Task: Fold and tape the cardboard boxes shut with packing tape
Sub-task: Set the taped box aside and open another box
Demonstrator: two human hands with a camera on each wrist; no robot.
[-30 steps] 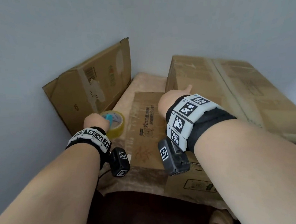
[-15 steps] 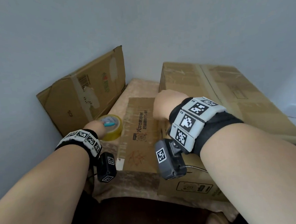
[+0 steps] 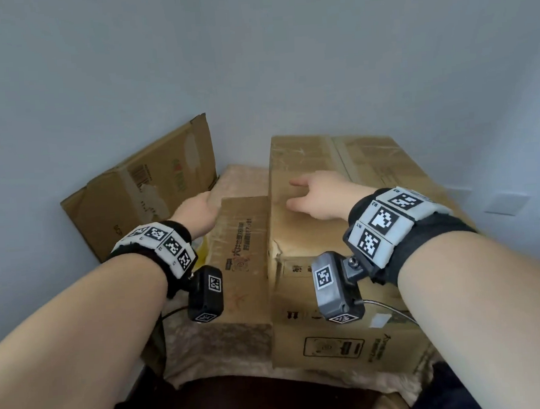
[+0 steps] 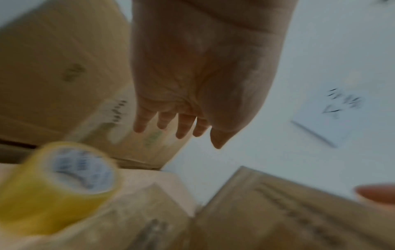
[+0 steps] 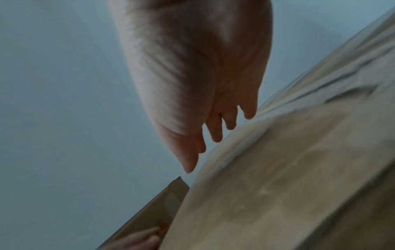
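Observation:
A big closed cardboard box (image 3: 371,173) with clear tape down its top seam stands at the right. My right hand (image 3: 317,195) hovers over its near left top (image 5: 278,177), fingers (image 5: 215,135) straight and holding nothing. A smaller flat box (image 3: 239,247) lies against its left side. My left hand (image 3: 196,212) reaches above that box's far left corner, fingers (image 4: 181,130) spread and empty. The yellow roll of packing tape (image 4: 59,186) rests below my left wrist, and in the head view only a sliver of the roll (image 3: 202,249) shows.
A flattened cardboard box (image 3: 144,186) leans on the blue-grey wall (image 3: 253,63) at the back left. The boxes sit on a beige cloth-covered surface (image 3: 214,350). A dark edge runs along the near side.
My left hand has let go of the tape roll and moved up and forward. My right hand has opened and shifted onto the big box's top.

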